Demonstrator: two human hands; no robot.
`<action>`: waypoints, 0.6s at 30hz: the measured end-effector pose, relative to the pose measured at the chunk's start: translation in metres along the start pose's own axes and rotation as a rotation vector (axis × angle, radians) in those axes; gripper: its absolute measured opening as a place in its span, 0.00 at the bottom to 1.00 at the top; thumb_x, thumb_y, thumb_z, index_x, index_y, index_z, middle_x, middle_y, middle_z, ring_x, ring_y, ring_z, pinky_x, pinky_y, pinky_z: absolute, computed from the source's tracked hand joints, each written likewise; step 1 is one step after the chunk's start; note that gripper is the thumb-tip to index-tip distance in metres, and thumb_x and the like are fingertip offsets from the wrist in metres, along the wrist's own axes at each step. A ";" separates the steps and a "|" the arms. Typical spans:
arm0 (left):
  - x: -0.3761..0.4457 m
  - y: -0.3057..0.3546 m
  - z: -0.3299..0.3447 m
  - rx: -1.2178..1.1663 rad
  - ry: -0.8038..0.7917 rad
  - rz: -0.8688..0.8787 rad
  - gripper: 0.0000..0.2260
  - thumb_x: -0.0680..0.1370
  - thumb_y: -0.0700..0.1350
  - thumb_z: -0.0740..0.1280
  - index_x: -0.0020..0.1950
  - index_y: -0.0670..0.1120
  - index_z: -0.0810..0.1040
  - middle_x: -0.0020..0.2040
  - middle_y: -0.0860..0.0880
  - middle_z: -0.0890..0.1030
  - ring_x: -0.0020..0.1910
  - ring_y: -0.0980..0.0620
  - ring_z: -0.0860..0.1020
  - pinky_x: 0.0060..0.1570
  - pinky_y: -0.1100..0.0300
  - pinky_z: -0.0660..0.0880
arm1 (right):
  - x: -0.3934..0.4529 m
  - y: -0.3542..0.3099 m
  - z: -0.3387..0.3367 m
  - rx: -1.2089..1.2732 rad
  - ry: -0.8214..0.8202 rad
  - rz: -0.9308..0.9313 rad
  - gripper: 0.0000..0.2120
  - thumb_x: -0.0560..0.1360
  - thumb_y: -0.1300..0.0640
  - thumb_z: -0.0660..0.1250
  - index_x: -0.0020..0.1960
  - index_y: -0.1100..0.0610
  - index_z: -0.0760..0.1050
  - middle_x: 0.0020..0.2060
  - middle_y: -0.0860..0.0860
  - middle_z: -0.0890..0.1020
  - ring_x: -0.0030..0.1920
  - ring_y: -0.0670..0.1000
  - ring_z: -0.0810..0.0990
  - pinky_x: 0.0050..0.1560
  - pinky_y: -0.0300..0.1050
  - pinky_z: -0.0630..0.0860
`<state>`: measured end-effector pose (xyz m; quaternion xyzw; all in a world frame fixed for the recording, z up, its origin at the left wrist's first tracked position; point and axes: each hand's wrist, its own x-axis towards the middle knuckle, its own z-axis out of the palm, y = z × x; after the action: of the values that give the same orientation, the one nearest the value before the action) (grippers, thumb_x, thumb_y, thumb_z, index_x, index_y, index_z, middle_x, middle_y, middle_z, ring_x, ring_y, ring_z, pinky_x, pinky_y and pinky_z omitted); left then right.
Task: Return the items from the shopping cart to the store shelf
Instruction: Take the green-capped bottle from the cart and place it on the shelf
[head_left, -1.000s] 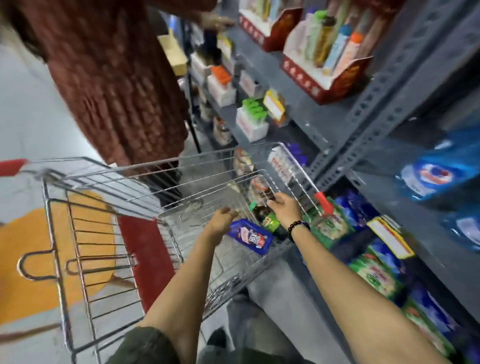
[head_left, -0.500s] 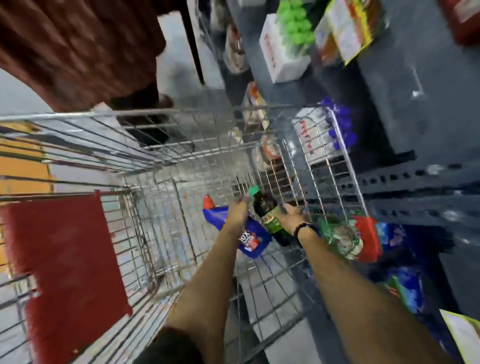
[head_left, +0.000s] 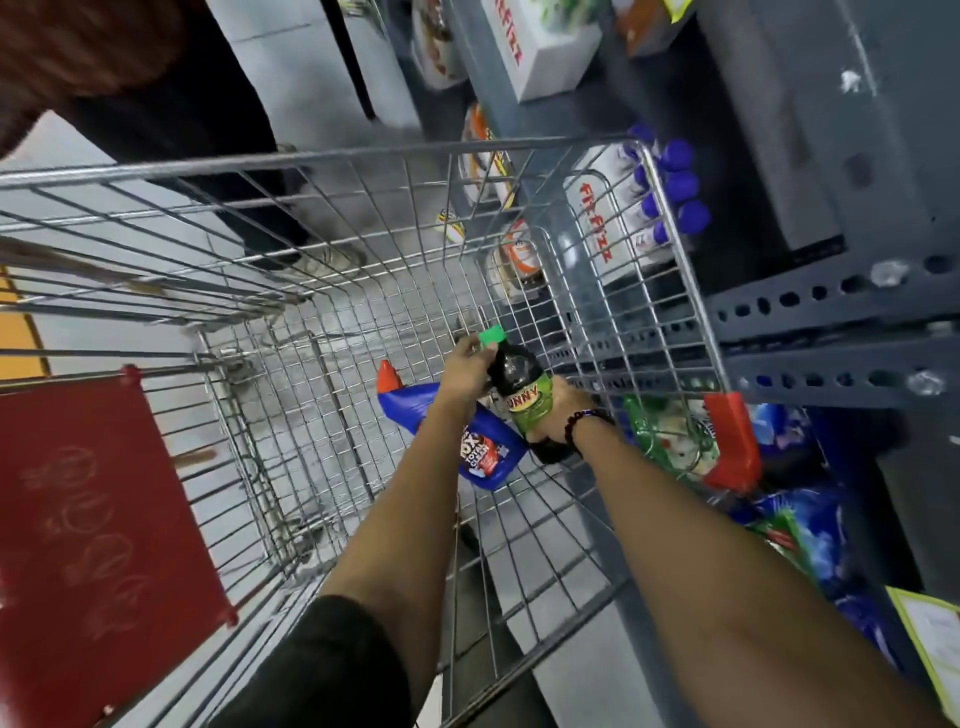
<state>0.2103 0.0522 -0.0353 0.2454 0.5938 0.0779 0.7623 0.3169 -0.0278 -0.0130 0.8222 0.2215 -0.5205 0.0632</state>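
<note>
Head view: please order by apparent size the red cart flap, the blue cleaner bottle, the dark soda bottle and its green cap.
1. Red cart flap, though nearest the camera.
2. Blue cleaner bottle and dark soda bottle: alike, both partly hidden.
3. Green cap.

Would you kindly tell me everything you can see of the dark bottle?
The bottle is dark and glossy, likely plastic, with a green cap and a green label reading "UNNY". It sits tilted inside the cart, cap pointing away. The left hand grips near its neck, the right hand its lower body.
</note>
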 end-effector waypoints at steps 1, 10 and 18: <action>-0.007 0.004 -0.002 -0.016 -0.028 0.016 0.12 0.78 0.39 0.59 0.62 0.42 0.69 0.54 0.42 0.76 0.51 0.46 0.74 0.44 0.57 0.73 | -0.003 -0.003 -0.004 0.018 -0.028 -0.019 0.30 0.63 0.64 0.76 0.62 0.59 0.67 0.57 0.54 0.77 0.59 0.54 0.75 0.63 0.50 0.70; -0.121 0.105 -0.019 0.261 -0.240 0.273 0.09 0.74 0.46 0.67 0.52 0.52 0.71 0.44 0.50 0.78 0.40 0.52 0.77 0.35 0.60 0.77 | -0.117 -0.025 -0.061 0.350 -0.297 -0.347 0.17 0.65 0.71 0.73 0.48 0.54 0.78 0.47 0.53 0.83 0.51 0.52 0.80 0.56 0.48 0.77; -0.308 0.161 0.010 0.653 -0.531 0.586 0.02 0.74 0.47 0.67 0.42 0.51 0.79 0.32 0.56 0.81 0.32 0.57 0.77 0.33 0.61 0.77 | -0.301 0.008 -0.081 0.568 -0.178 -0.602 0.19 0.67 0.76 0.67 0.52 0.57 0.76 0.37 0.43 0.86 0.39 0.41 0.84 0.39 0.35 0.80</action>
<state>0.1603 0.0629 0.3082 0.6384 0.2791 0.0336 0.7165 0.2790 -0.0974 0.2885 0.6576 0.2930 -0.6249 -0.3021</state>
